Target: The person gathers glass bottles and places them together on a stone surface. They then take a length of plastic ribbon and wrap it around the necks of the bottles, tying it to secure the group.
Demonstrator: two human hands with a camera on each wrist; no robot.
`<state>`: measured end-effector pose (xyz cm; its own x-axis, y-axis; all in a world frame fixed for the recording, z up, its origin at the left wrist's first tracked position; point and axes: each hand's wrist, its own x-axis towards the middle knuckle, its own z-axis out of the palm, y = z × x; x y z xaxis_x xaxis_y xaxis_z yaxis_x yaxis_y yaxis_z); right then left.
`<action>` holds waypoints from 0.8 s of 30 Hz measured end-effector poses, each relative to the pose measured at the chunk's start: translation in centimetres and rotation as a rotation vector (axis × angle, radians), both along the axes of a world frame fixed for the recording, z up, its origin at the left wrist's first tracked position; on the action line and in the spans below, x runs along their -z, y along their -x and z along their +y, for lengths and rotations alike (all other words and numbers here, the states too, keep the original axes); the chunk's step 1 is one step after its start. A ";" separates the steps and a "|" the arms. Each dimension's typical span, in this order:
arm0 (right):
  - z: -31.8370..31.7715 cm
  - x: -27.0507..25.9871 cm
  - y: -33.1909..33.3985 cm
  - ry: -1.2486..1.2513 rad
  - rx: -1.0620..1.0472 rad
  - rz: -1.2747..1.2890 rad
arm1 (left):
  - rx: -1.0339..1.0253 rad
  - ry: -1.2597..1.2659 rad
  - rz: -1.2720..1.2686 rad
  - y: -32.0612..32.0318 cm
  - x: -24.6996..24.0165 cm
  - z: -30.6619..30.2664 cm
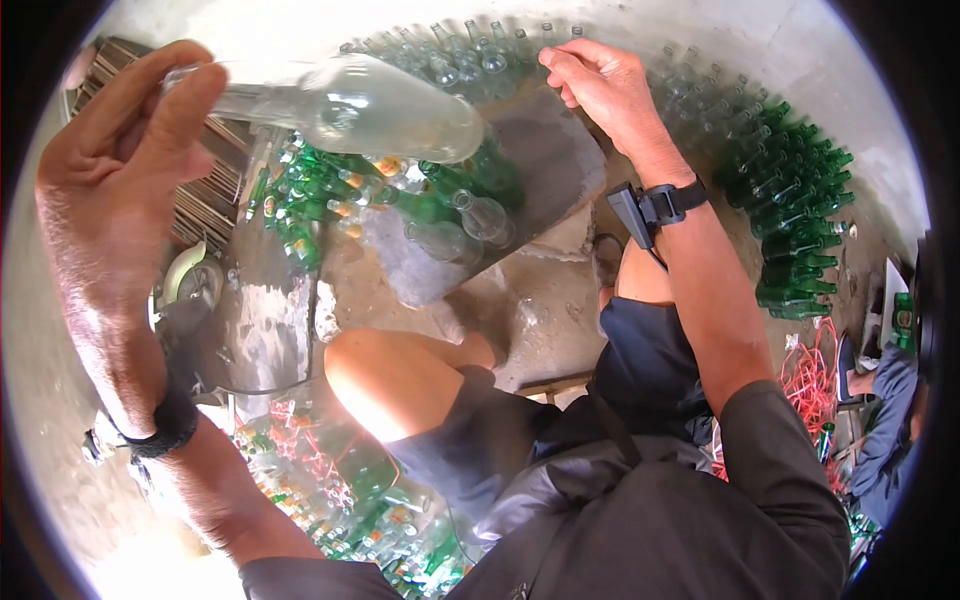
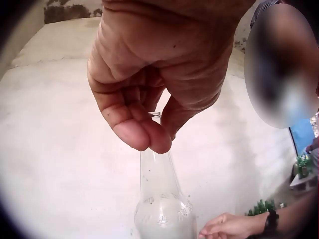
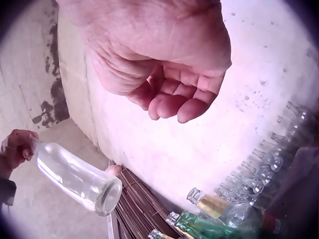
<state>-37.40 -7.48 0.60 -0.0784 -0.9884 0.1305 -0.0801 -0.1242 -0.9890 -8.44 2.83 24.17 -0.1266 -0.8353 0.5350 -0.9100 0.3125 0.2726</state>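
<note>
Clear glass bottle (image 1: 390,110) up in the air, clear of the tabletop (image 1: 560,150), tilted well over: neck at my left, base out to the right. My left hand (image 1: 115,175) pinches it by the neck, thumb against fingertips; the left wrist view shows the rim just behind the fingers. Contents: nothing I can make out through the glass.

My right hand (image 1: 610,90) is raised opposite, apart from the bottle, fingers loosely curled, gap narrow. Nothing visible in it from the right wrist view.

On the tabletop, near my knees: 2 clear bottles (image 1: 485,217) side by side at the near edge, green bottles behind them. Along the pale wall: a bank of clear bottles (image 1: 465,50), then massed green bottles (image 1: 790,190) to the right. Red string (image 1: 805,390) heaped on that side; slatted bundle (image 1: 228,165) beyond the left hand.

Step in hand, as I judge it: handling 1 bottle singly, perhaps checking the glass. Next move calls for a firm pinch, since only the neck is held and the base swings free; the right hand could steady the body. Setting down would need an upright turn and a free spot.
</note>
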 end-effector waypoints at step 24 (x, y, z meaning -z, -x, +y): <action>0.4 -0.9 1.2 0.117 0.046 0.037 | 0.315 -0.125 -0.248 11.0 19.7 -2.6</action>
